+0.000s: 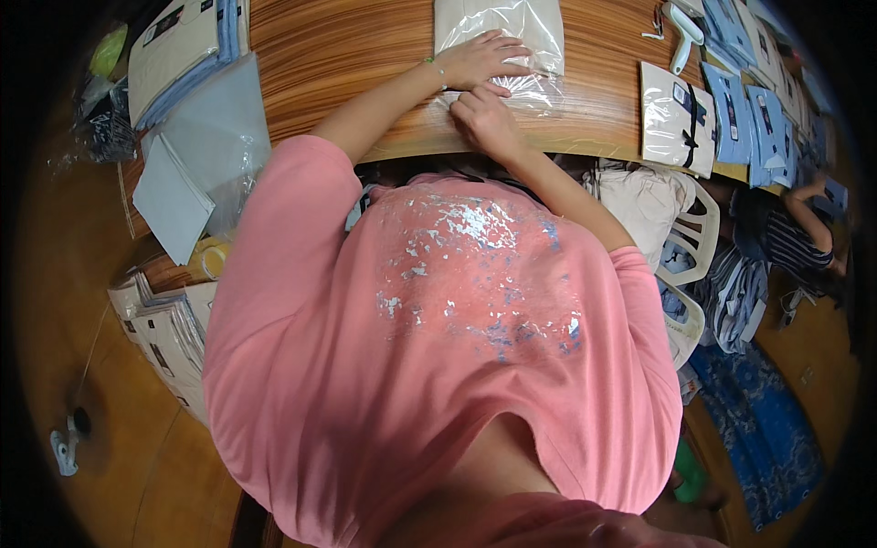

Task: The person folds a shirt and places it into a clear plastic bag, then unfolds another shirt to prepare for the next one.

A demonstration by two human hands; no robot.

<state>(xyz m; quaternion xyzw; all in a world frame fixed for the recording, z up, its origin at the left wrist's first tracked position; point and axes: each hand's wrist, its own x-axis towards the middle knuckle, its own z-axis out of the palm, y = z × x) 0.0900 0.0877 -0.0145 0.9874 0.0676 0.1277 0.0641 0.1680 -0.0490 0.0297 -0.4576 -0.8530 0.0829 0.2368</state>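
Much of the wooden table (347,55) is hidden by the pink shirt (438,347) that fills the lower view, and its near edge is covered by the forearms. A cream folded garment in a clear plastic bag (501,27) is laid at the far middle of the table, its top cut off by the frame. The left hand (480,59) is pressed flat, fingers spread, on the bag's near-left part. The right hand (484,117) is pinched together on the bag's near edge, just beside the left; what lies between the fingertips cannot be made out.
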